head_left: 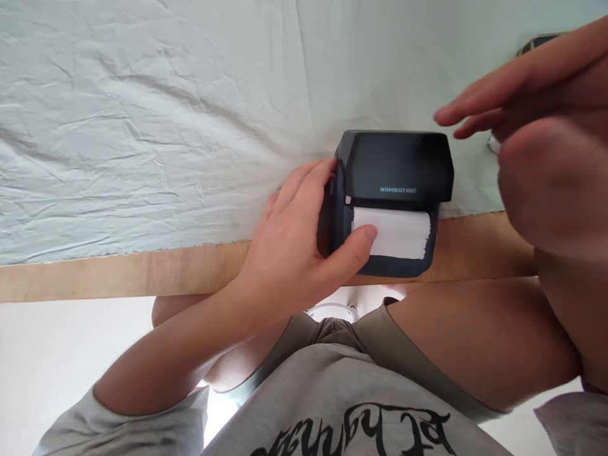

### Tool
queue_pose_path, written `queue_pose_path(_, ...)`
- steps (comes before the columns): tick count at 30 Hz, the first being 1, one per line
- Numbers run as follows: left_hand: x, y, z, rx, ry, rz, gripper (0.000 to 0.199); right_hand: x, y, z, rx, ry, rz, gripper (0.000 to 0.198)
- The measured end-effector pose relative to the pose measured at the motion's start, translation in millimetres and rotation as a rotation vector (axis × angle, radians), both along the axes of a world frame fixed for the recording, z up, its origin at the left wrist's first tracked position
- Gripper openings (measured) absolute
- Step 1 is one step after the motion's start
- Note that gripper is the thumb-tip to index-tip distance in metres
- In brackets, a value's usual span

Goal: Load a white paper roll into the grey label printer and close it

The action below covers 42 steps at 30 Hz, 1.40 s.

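A black label printer (399,166) marked NIIMBOT sits near the table's front edge with its lid raised. Inside its body a white label roll (403,234) shows. My left hand (292,231) is wrapped around the printer's left side, its thumb resting over the white roll. My right hand (546,120) is held up to the right of the printer, apart from it, with fingers stretched out and nothing visible in them; the part closest to the camera is blurred.
A pale, wrinkled cloth (166,126) covers the table, leaving a strip of wooden edge (118,272) bare at the front. Behind my right hand, a dark-topped object (536,42) and a small white thing (494,144) are mostly hidden. My legs are below the edge.
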State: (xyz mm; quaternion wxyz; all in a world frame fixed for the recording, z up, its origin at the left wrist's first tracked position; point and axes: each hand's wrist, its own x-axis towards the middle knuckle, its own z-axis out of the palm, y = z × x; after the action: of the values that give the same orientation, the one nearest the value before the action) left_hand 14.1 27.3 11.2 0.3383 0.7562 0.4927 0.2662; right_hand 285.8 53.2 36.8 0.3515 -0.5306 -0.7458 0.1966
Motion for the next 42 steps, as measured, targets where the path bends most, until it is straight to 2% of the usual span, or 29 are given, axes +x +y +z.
queue_pose_path(2,0,0,0.3,-0.001,0.005,0.0,0.055,5,2,-6,-0.043,0.008,0.122,0.046)
queue_pose_path(3,0,0,0.3,-0.003,0.007,-0.005,0.057,7,4,-9,-0.082,-0.006,0.184,0.042)
queue_pose_path(5,0,-1,0.0,-0.002,-0.006,-0.017,0.064,8,9,-14,-0.169,-0.045,0.255,0.046)
queue_pose_path(9,0,-5,-3.2,0.094,-0.05,-0.11,0.078,6,14,-18,-0.314,0.014,0.263,0.054)
queue_pose_path(13,-3,-10,-6.6,0.152,0.065,-0.148,0.086,2,14,-17,-0.428,0.123,0.258,0.06)
queue_pose_path(17,-3,-12,-8.5,0.172,0.081,-0.135,0.09,4,17,-16,-0.364,0.074,0.256,0.052)
queue_pose_path(21,-1,-12,-12.9,0.241,0.087,-0.122,0.092,7,22,-17,-0.316,-0.012,0.333,0.042)
queue_pose_path(28,-4,-9,-21.9,0.308,0.124,-0.148,0.102,8,18,-25,-0.232,-0.052,0.398,0.055)
queue_pose_path(32,-6,-17,-20.4,0.281,0.127,-0.153,0.099,10,10,-24,-0.189,-0.075,0.352,0.061)
queue_pose_path(36,-6,-27,-22.4,0.39,0.133,-0.146,0.094,10,1,-22,-0.2,-0.073,0.323,0.069)
queue_pose_path(42,-3,-30,-26.0,0.436,0.14,-0.114,0.102,8,-3,-19,-0.237,-0.167,0.088,0.076)
